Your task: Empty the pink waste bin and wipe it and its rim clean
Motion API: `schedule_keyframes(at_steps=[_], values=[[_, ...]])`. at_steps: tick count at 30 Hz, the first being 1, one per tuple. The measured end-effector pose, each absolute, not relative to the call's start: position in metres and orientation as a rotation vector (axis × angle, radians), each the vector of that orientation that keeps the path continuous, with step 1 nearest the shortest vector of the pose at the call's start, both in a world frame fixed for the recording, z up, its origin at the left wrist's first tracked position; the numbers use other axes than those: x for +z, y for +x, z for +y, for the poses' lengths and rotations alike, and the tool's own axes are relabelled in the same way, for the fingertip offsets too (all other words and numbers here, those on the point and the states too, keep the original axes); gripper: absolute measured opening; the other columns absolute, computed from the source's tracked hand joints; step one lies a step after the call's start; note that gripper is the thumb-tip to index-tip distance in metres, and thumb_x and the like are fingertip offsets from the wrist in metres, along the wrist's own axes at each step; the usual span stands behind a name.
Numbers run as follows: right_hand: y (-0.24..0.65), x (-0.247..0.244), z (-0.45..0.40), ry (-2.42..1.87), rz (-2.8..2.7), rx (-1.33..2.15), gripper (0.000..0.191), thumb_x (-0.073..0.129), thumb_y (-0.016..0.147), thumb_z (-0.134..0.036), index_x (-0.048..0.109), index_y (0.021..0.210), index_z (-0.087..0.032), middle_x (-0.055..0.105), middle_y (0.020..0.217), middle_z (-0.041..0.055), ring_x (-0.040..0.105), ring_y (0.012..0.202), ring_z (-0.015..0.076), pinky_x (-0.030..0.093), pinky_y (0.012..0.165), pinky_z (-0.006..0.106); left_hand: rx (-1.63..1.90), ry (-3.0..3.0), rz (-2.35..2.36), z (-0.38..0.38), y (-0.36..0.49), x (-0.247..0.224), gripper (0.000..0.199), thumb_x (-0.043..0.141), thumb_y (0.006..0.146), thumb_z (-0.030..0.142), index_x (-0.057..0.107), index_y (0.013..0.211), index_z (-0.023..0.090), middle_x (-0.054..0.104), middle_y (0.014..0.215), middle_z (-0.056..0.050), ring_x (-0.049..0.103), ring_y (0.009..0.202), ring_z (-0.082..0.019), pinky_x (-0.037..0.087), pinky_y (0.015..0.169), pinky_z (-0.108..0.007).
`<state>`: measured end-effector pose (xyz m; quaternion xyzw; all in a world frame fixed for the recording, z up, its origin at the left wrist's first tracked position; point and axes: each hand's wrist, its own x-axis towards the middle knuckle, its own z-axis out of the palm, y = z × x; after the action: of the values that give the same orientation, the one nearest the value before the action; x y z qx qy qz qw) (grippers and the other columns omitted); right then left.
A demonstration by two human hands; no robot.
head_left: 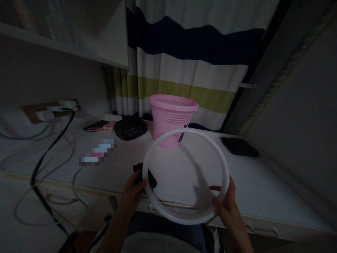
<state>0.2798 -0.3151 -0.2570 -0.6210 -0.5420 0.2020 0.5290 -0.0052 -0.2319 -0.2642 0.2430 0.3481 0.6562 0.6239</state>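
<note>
My two hands hold up a white plastic ring over the front edge of the desk. On its left side, my left hand grips the rim, with a crumpled black cloth also in that hand. My right hand has its thumb and fingers around the ring's lower right side. Behind the ring stands a pink plastic wastebasket, upright, with a perforated upper band and a dark label. The ring's upper edge overlaps the basket's lower part in view.
A black plastic bag lies left of the basket, near a pink power bank. A blurred-out phone-like object is at left. To the right rests a dark flat device. Cables hang from wall sockets. A striped curtain hangs behind.
</note>
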Motion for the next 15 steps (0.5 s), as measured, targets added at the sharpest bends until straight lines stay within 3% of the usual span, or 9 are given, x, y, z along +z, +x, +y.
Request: schedule_keyframes(at_steps=[11,15], values=[[0.2844,-0.2614,-0.3146,-1.455,-1.327,0.523,0.079,0.046,0.076,-0.031,0.000,0.141,-0.025,0.052,0.099,0.0082,0.056,0.083,0.0217,0.047,0.057,0.030,1.521,0.660,0.673,-0.2364,-0.0091,-0.2597,0.057,0.078,0.052,0.015,0.063,0.106,0.023,0.066,0.110,-0.005,0.051,0.116,-0.029,0.044,0.096,-0.037],[0.2833,-0.2589,-0.3154,-1.446,-1.347,0.503,0.076,0.045,0.078,-0.035,0.003,0.141,-0.026,0.051,0.102,0.0086,0.056,0.088,0.0232,0.047,0.057,0.031,1.535,0.701,0.684,-0.2379,-0.0111,-0.2580,0.063,0.078,0.049,0.012,0.063,0.108,0.023,0.062,0.118,-0.006,0.045,0.121,-0.031,0.042,0.098,-0.038]])
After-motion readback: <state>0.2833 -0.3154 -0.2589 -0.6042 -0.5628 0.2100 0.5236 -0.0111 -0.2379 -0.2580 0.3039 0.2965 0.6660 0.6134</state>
